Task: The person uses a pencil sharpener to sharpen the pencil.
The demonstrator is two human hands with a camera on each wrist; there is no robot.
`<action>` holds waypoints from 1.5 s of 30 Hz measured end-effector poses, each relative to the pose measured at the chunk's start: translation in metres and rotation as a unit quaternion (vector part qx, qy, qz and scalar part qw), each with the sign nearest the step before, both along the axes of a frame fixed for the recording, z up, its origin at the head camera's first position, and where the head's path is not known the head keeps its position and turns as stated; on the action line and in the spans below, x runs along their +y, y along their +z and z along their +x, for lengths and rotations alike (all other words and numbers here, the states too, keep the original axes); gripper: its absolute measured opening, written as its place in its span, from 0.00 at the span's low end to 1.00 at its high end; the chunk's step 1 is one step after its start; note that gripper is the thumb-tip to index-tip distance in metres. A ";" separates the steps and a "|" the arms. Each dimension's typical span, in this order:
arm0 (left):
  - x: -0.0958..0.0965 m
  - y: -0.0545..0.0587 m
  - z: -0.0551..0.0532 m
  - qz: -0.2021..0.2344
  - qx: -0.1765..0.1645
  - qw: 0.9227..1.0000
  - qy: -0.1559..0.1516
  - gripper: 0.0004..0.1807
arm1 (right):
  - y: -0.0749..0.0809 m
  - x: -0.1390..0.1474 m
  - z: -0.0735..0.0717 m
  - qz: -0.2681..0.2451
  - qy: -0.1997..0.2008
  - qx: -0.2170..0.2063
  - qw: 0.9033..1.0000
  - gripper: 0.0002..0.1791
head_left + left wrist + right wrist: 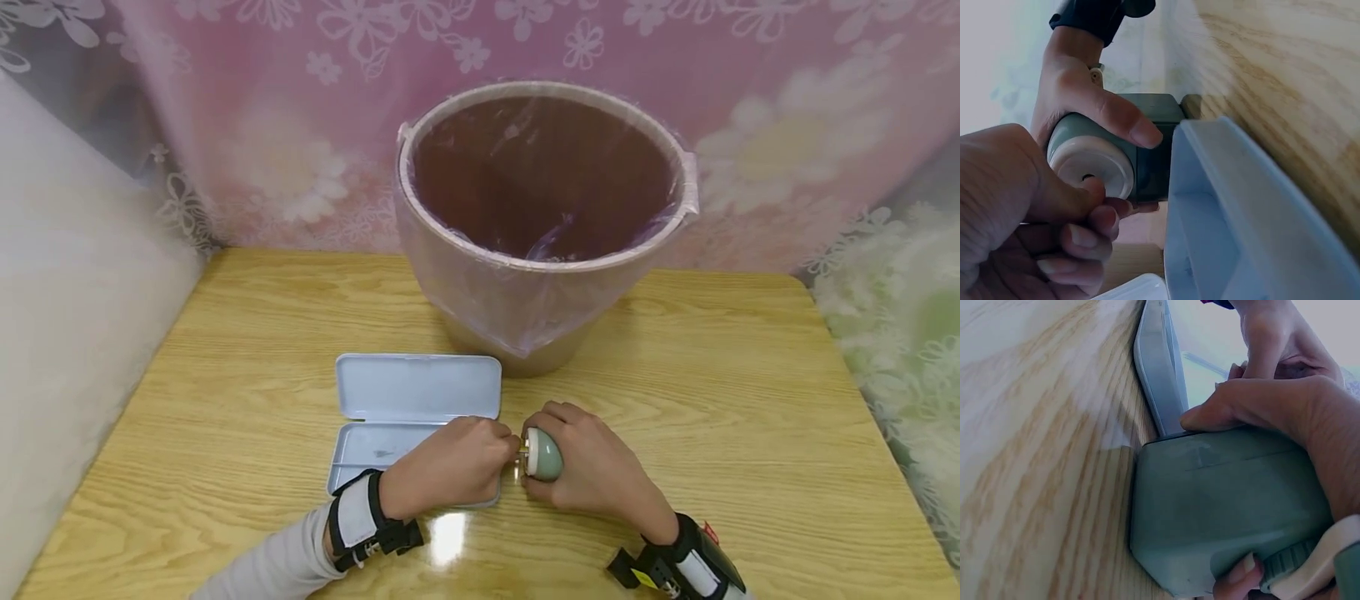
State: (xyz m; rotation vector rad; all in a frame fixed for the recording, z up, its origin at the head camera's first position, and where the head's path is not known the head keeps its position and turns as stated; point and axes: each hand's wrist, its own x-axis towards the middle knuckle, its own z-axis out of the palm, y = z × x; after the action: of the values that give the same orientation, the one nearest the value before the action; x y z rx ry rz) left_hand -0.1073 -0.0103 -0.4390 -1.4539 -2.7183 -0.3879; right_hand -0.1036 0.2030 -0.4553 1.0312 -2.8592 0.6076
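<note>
A green crank pencil sharpener [549,455] with a pale round front stands on the table, its front turned toward my left hand [456,458]. My right hand [600,460] grips its body, thumb on one side and fingers around the other. In the right wrist view its cream crank arm [1319,565] shows beside the fingers. The left thumb and fingertips pinch a thin pencil [522,447] right at the hole in the front; most of it is hidden by the hand. A light blue pencil case [420,387] lies with its lid raised, partly under the left hand.
A large bucket [487,300] lined with a clear plastic bag stands behind the pencil case and sharpener. The wooden table [247,400] meets a flowered pink curtain [300,125] at the back. White fabric [75,275] hangs at the left.
</note>
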 end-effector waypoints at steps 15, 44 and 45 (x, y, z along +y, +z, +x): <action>-0.010 0.020 0.001 -0.035 0.027 0.999 0.023 0.08 | 0.008 -0.008 0.004 0.010 -0.021 -0.075 0.997 0.35; 0.060 0.033 0.022 -0.146 0.030 0.982 0.117 0.36 | 0.052 0.028 0.004 0.077 -0.015 -0.327 0.942 0.69; 0.060 0.033 0.022 -0.147 0.026 0.982 0.120 0.36 | 0.053 0.029 0.004 0.082 -0.012 -0.329 0.941 0.68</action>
State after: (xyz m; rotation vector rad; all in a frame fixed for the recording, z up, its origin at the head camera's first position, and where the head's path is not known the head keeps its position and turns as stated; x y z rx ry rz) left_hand -0.0851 0.0495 -0.4063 -1.1423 -2.9565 0.0633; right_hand -0.1000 0.2320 -0.4026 0.9475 -3.5449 0.8636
